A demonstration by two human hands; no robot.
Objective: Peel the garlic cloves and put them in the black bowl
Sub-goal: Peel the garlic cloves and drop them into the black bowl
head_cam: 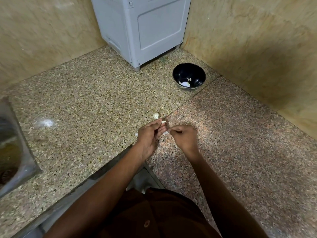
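Note:
My left hand holds a pale garlic clove between curled fingers and thumb, above the counter's inner corner. My right hand meets it from the right, its fingertips pinching the clove's lower skin. Another garlic clove lies on the counter just beyond my left fingers. The black bowl stands far off to the right rear, with a few pale garlic pieces in its bottom.
A grey appliance stands in the back corner against beige stone walls. A steel sink is sunk in the granite counter at the far left. The counter's front edge runs diagonally under my left forearm.

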